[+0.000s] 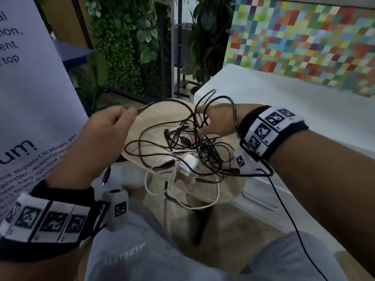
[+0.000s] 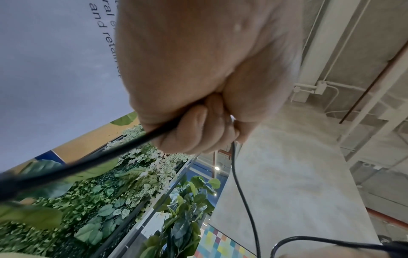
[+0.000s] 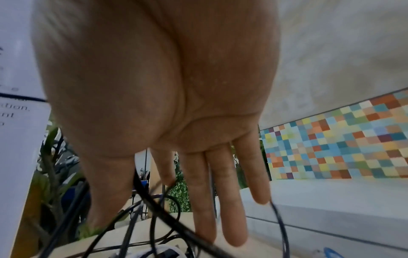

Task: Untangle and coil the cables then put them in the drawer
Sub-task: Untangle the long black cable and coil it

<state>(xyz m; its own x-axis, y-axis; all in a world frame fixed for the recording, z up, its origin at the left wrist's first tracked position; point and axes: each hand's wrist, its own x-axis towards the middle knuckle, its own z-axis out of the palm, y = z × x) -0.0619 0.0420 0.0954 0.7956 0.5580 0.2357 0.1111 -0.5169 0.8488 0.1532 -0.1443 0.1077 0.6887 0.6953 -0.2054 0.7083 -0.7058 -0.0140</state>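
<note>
Two hands at tangled cables on round table; left hand pinching one.

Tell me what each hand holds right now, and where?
Left hand pinches a black cable along its run, near one end. Right hand is open among loops, holding nothing.

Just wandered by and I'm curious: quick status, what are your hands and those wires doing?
Left hand grips one black cable. Right hand open, fingers threaded through loops. Cable tangle uncoiled on round table.
</note>
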